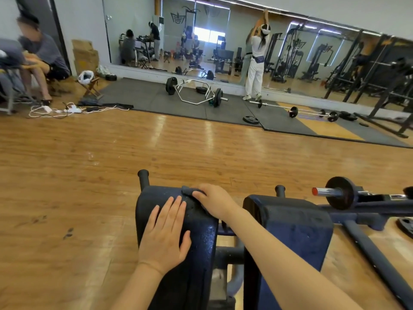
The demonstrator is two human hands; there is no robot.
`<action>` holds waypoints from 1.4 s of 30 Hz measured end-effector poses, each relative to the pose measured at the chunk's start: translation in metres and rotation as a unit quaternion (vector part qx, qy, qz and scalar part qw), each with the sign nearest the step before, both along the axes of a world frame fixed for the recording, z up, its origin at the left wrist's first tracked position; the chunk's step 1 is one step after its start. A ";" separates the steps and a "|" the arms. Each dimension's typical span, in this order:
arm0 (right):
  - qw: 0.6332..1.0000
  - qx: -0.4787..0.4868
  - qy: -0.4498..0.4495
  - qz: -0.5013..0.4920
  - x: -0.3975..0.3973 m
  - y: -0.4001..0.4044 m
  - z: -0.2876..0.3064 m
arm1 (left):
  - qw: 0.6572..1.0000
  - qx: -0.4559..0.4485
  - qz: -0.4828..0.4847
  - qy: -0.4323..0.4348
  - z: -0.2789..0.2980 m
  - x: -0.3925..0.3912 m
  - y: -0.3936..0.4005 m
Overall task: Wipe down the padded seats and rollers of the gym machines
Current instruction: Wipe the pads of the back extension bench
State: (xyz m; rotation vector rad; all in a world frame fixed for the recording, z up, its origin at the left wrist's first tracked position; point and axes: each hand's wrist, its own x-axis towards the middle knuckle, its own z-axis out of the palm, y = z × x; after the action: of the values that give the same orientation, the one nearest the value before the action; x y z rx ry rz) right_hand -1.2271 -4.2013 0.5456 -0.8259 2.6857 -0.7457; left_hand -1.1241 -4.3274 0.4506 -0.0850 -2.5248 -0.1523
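The wood-plank floor (111, 171) fills most of the view, running up to dark rubber mats (156, 99) along a wall-length mirror (223, 41). On the mats lie a hex trap bar (194, 92) loaded with plates and, further right, a straight barbell (292, 110); a person in white (254, 63) reaches up at the mirror, and another person (40, 54) sits at far left.

Close in stands a dark blue gym machine with two padded blocks side by side: the left pad (176, 220) under the hands and the right pad (290, 229) untouched, a loaded plate peg (339, 193) beyond it.

The left hand (164, 233) lies flat, fingers straight, on the left pad, likely bracing it. The right hand (214, 201) curls over a small dark cloth (188, 190) at the pad's far top edge, pressing it down to wipe.
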 end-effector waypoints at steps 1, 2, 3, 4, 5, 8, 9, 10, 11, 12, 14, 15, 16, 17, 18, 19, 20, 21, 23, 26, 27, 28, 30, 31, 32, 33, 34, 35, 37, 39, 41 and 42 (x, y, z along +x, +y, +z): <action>1.000 -0.016 0.016 0.007 0.006 0.004 -0.004 | 1.000 0.001 0.001 0.000 0.000 0.001 0.000; 0.999 -0.036 0.032 0.015 0.011 0.008 -0.008 | 1.000 0.002 0.002 0.001 0.001 0.001 0.000; 0.997 -0.056 0.052 0.023 0.016 0.011 -0.012 | 1.000 0.001 0.003 0.004 0.001 0.000 -0.001; 0.995 -0.070 0.069 0.029 0.019 0.013 -0.016 | 1.000 -0.002 0.003 0.008 0.000 0.000 -0.001; 0.994 -0.078 0.076 0.029 0.020 0.013 -0.017 | 1.000 -0.003 0.004 0.012 0.000 0.000 -0.001; 0.998 -0.048 0.025 0.016 0.003 0.006 -0.010 | 1.000 -0.003 0.004 0.014 0.000 -0.001 0.000; 1.000 -0.027 -0.004 0.009 -0.006 0.001 -0.006 | 1.000 -0.004 0.005 0.015 -0.001 -0.001 0.000; 0.999 -0.009 -0.034 0.002 -0.015 -0.002 -0.002 | 1.000 -0.006 0.006 0.016 -0.001 -0.001 0.000; 0.998 0.007 -0.055 -0.004 -0.021 -0.006 0.000 | 1.000 -0.007 0.008 0.015 -0.001 -0.001 0.000; 0.998 0.021 -0.060 -0.007 -0.025 -0.008 0.000 | 1.000 -0.008 0.010 0.014 -0.001 -0.001 0.000; 0.999 0.039 -0.033 -0.002 -0.018 -0.009 -0.001 | 1.000 -0.013 0.014 0.011 -0.001 -0.001 0.000; 0.999 0.030 -0.012 0.004 -0.010 -0.005 -0.002 | 1.000 -0.013 0.014 0.011 -0.001 -0.001 0.000; 1.000 0.012 0.007 0.013 -0.001 0.000 -0.005 | 1.000 -0.012 0.014 0.012 -0.002 0.000 0.000; 0.999 -0.009 0.027 0.022 0.007 0.005 -0.007 | 1.000 -0.011 0.014 0.014 -0.002 0.000 0.000; 0.998 -0.030 0.044 0.028 0.014 0.009 -0.009 | 1.000 -0.010 0.013 0.014 -0.002 0.000 0.000; 0.997 -0.046 0.058 0.031 0.017 0.012 -0.011 | 1.000 -0.011 0.012 0.016 -0.002 -0.001 0.000; 0.996 -0.051 0.060 0.032 0.017 0.011 -0.010 | 1.000 -0.012 0.010 0.018 -0.002 -0.001 0.000; 0.997 -0.046 0.046 0.028 0.012 0.009 -0.009 | 1.000 -0.011 0.009 0.019 -0.003 -0.001 0.000; 1.000 -0.018 0.006 0.009 -0.003 -0.002 -0.005 | 1.000 -0.010 0.008 0.015 -0.004 -0.001 0.000; 0.999 0.039 -0.032 -0.014 -0.018 -0.015 0.004 | 1.000 -0.011 0.010 0.004 -0.002 0.000 -0.001; 0.998 0.049 -0.027 -0.015 -0.017 -0.016 0.005 | 1.000 -0.009 0.010 -0.004 -0.001 0.001 -0.001; 0.998 0.052 -0.016 -0.015 -0.012 -0.015 0.005 | 1.000 -0.002 0.007 -0.014 0.001 0.002 0.000; 0.999 0.029 0.008 -0.014 0.006 -0.007 0.005 | 1.000 0.016 -0.002 -0.025 0.007 0.005 0.002; 1.000 0.012 0.019 -0.010 0.016 -0.002 0.003 | 0.999 0.027 0.001 -0.028 0.009 0.007 0.002; 0.999 -0.003 0.033 -0.003 0.025 0.003 0.002 | 0.999 0.040 0.016 -0.032 0.009 0.010 0.001; 0.999 -0.013 0.050 0.005 0.031 0.005 0.000 | 0.997 0.057 0.042 -0.034 0.009 0.013 -0.002; 0.997 -0.013 0.069 0.013 0.035 0.006 -0.001 | 0.994 0.075 0.075 -0.037 0.008 0.016 -0.007; 0.996 -0.006 0.083 0.018 0.035 0.005 -0.001 | 0.990 0.083 0.103 -0.041 0.006 0.019 -0.013; 0.995 0.017 0.091 0.024 0.031 -0.005 0.001 | 0.988 0.072 0.120 -0.057 0.002 0.023 -0.026; 0.995 0.052 0.076 0.025 0.023 -0.019 0.005 | 0.991 0.055 0.102 -0.069 -0.003 0.023 -0.032; 0.995 0.089 0.040 0.022 0.009 -0.034 0.010 | 0.993 0.041 0.089 -0.061 -0.005 0.022 -0.032; 0.994 0.102 0.020 0.016 0.002 -0.041 0.013 | 0.994 0.036 0.087 -0.054 -0.005 0.022 -0.031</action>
State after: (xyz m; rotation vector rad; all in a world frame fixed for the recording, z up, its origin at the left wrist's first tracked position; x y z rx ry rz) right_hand -1.2253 -4.2428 0.5588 -0.8378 2.7190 -0.4408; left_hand -1.1021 -4.3581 0.4454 0.1757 -2.6174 -0.1832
